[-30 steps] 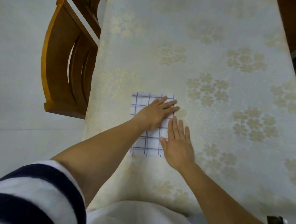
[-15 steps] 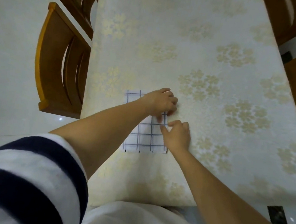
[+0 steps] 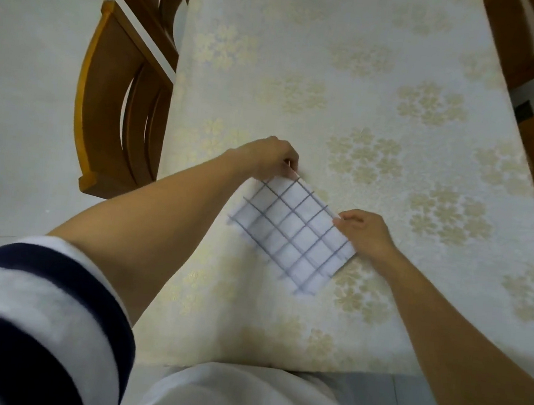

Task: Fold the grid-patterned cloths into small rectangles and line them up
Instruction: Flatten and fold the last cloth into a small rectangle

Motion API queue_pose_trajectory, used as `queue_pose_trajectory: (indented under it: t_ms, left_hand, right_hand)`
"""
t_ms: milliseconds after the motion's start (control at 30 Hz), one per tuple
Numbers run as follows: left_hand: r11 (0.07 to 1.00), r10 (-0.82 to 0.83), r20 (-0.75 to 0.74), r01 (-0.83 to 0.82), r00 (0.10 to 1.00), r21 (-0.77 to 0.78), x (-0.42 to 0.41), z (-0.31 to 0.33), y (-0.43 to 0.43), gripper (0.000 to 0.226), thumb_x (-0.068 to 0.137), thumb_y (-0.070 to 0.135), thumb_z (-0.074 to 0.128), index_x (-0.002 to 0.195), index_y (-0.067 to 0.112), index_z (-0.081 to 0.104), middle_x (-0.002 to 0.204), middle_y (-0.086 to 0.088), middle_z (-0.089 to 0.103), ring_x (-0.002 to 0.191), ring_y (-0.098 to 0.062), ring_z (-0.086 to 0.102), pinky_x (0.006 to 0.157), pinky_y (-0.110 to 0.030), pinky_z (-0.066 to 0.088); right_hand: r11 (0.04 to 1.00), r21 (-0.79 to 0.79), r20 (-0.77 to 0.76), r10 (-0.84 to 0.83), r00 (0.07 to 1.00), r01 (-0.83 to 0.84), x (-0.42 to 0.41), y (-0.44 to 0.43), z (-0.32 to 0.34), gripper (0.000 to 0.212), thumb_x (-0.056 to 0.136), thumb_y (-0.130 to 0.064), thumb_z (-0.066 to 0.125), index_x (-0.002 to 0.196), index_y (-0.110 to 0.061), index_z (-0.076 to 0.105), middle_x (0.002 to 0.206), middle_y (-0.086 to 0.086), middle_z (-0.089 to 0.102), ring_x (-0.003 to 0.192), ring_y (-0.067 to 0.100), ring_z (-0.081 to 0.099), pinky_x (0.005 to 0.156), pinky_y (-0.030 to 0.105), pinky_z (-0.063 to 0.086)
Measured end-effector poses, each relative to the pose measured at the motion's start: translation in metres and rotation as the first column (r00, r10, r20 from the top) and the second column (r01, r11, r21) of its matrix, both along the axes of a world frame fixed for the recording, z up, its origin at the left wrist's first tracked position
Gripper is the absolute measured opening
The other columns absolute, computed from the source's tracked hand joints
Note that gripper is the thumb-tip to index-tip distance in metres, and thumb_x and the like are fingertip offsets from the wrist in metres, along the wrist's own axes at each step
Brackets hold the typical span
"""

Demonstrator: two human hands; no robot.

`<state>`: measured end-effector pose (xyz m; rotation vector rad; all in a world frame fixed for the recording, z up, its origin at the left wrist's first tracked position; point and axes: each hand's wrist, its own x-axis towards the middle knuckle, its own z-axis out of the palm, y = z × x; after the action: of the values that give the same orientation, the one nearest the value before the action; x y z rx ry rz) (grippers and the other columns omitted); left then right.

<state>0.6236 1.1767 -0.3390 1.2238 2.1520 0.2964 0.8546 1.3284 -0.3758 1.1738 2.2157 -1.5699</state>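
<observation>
The folded cloth hangs slanted over the near left part of the table, beside a chair, and its lower edge is blurred. The left hand pinches its far corner between curled fingertips, and the right hand pinches its right-hand corner. Half a second ago the cloth lay flat and square to the table edge with both hands at its right side; now it is turned diagonal and raised.

Single head-worn wide-angle view, facing forward, steeply down, close above table near edge.
</observation>
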Motion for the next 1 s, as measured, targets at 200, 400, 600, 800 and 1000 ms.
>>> queue_pose_trajectory:
  t_ms: [200,400,600,800,1000]
  left_hand:
    - [0.868,0.47,0.249,-0.495,0.846,0.042,0.02,-0.031,-0.037,0.016,0.097,0.028,0.066,0.095,0.012,0.07,0.08,0.001,0.067,0.065,-0.005,0.06,0.053,-0.015,0.047]
    - [0.905,0.399,-0.284,-0.325,0.872,0.274,0.065,-0.057,-0.047,0.042,0.096,0.025,0.064,0.136,0.013,0.055,0.136,-0.014,0.053,0.12,-0.035,0.052,0.099,-0.041,0.044]
    - [0.967,-0.254,-0.236,0.246,0.938,-0.066,0.101,-0.075,-0.038,0.11,0.084,0.083,0.042,0.161,0.019,-0.005,0.168,-0.001,-0.012,0.155,-0.023,-0.013,0.124,-0.043,-0.009]
    - [0.967,-0.2,-0.235,0.154,0.951,-0.203,0.104,-0.077,-0.027,0.142,0.063,0.095,0.053,0.156,0.02,-0.026,0.163,-0.001,-0.032,0.151,-0.025,-0.026,0.123,-0.05,-0.012]
    - [0.944,-0.124,-0.195,0.055,0.973,-0.325,0.107,-0.064,-0.009,0.16,0.05,0.088,0.072,0.152,0.022,-0.032,0.159,-0.002,-0.04,0.147,-0.033,-0.034,0.118,-0.064,-0.011]
  right_hand:
    - [0.886,-0.141,-0.026,-0.45,0.893,0.442,-0.011,0.042,-0.004,0.03,0.086,-0.023,0.077,0.112,-0.01,0.07,0.118,0.011,0.068,0.101,0.025,0.068,0.07,0.031,0.059]
    - [0.927,-0.073,0.02,-0.367,0.93,0.367,-0.013,0.037,-0.012,0.024,0.086,-0.014,0.077,0.108,-0.013,0.067,0.094,0.002,0.069,0.092,0.025,0.07,0.085,0.04,0.059]
    - [0.892,-0.013,0.04,-0.452,0.891,0.452,-0.016,0.036,-0.013,0.034,0.082,-0.026,0.081,0.11,-0.018,0.064,0.112,0.009,0.069,0.096,0.026,0.069,0.088,0.046,0.058]
    - [0.973,-0.12,0.172,-0.174,0.97,0.196,0.018,0.015,0.004,0.025,0.091,-0.036,0.071,0.105,-0.015,0.068,0.095,0.004,0.072,0.081,0.017,0.069,0.057,0.025,0.055]
    - [0.99,0.137,0.083,-0.044,0.996,0.032,0.03,0.006,0.004,0.032,0.095,-0.031,0.066,0.118,-0.009,0.069,0.102,0.005,0.071,0.079,0.012,0.066,0.064,0.022,0.049]
